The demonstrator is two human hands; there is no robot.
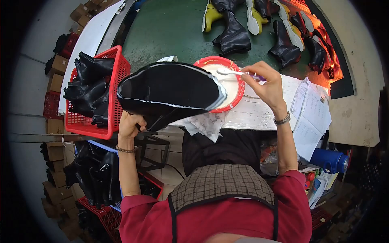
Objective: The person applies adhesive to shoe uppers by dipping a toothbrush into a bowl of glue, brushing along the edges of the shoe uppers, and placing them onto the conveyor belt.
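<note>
My left hand (130,124) is closed around a black boot (170,87), tilted so its underside faces me. White paste lines the edge of that underside, thickest at the right end. Beyond the boot stands a red bowl (239,94) of white paste, partly covered by the boot in this view. Pinched in the fingers of my right hand (265,83) is a toothbrush (229,73) with a white neck and purple handle, its head over the paste. Under the bowl, a stained cloth (204,125) hangs past the edge of the white board (253,115).
A red basket (115,81) of black boots stands at the left. Across the green surface (170,28) lie several boots, some with yellow-and-white soles (253,20). Written sheets (310,113) lie at the right, above a blue flask (330,161). Another load of boots (95,172) sits lower left.
</note>
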